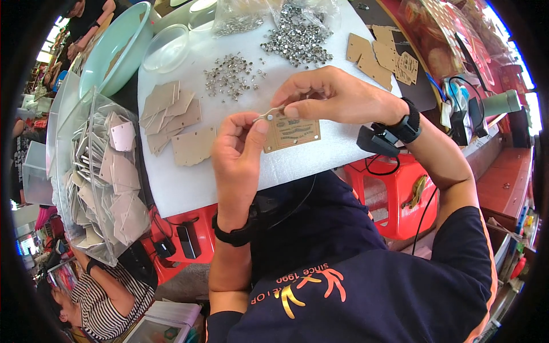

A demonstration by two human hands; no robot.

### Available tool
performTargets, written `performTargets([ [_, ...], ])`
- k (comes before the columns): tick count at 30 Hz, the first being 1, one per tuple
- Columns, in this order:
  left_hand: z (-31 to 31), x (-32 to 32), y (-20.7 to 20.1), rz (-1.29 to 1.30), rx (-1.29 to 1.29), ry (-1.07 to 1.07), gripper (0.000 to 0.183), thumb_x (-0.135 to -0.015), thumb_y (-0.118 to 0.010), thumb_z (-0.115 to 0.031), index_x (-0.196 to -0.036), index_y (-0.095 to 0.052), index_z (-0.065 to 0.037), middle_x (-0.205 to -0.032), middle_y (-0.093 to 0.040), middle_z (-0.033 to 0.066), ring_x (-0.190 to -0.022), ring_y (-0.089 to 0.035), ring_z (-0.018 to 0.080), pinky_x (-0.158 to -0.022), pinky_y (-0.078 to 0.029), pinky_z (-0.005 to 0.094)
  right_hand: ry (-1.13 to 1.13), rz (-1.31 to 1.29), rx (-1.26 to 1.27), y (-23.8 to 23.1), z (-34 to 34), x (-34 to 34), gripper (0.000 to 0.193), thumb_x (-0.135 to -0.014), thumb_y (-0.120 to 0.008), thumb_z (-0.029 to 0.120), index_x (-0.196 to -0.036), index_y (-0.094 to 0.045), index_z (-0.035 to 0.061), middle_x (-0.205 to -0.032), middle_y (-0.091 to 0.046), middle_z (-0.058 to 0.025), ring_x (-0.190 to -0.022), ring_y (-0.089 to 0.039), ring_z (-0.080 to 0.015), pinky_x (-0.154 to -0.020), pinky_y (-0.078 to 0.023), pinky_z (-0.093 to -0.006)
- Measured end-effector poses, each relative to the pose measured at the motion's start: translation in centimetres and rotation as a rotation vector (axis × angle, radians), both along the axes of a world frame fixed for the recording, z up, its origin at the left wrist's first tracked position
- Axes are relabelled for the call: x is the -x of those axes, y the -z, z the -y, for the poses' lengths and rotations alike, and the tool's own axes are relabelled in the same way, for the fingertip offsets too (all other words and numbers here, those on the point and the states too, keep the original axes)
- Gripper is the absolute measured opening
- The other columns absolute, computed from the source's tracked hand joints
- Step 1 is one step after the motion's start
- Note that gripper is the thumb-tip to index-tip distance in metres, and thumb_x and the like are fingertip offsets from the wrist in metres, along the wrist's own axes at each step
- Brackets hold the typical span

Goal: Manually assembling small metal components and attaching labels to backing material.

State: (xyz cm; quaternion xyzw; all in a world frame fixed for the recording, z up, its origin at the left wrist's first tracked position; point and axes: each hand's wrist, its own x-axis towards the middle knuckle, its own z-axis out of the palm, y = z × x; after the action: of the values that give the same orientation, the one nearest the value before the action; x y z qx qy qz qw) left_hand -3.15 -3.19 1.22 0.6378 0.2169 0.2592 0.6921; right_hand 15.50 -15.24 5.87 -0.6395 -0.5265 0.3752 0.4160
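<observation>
Over the white tabletop (229, 174), both hands hold a small brown cardboard card (291, 136), printed on the face I see, with a wavy top edge and silver rivets at its corners. My left hand (239, 150) is closed on its upper left corner, thumb beside a rivet. The bent fingers and thumb of my right hand (343, 98) press on its top edge; whether a loose rivet is between them is hidden. Just left of my left hand lies a plain card (195, 146), beside a stack of similar cards (171, 110). Loose silver rivets (230, 75) are scattered beyond my hands.
A larger rivet heap (300, 39) spills from a clear bag at the back. Brown cards (369, 62) lie back right, and a clear lid (166, 48) back left. At left stand a card-filled clear bin (73, 123) and a green basin (127, 50). Red stools (394, 197) are below.
</observation>
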Motion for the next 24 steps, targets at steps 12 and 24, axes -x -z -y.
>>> performTargets([
  [12,0.0,0.8,-0.3,0.272,0.395,0.062,0.021,-0.098,-0.061,-0.01,-0.116,-0.059,-0.001,-0.11,-0.065,0.0069,-0.101,-0.062,0.0126,-0.091,-0.049,0.0301,0.044,-0.171,0.11,0.2,1.1,0.3,0.031,-0.099,-0.064,0.028,-0.107,-0.067,-0.0016,-0.078,-0.063,0.0002,-0.072,-0.057,-0.0065,-0.065,-0.047,-0.0238],
  [24,1.9,1.1,0.2,0.411,0.367,-0.054,0.027,-0.1,-0.056,-0.009,-0.125,-0.059,-0.001,-0.118,-0.064,0.0075,-0.108,-0.061,0.0171,-0.096,-0.048,0.0358,0.112,-0.134,-0.027,0.5,-0.2,4.1,0.024,-0.1,-0.06,0.018,-0.106,-0.065,-0.0041,-0.081,-0.066,-0.004,-0.071,-0.06,-0.0092,-0.065,-0.049,-0.0268],
])
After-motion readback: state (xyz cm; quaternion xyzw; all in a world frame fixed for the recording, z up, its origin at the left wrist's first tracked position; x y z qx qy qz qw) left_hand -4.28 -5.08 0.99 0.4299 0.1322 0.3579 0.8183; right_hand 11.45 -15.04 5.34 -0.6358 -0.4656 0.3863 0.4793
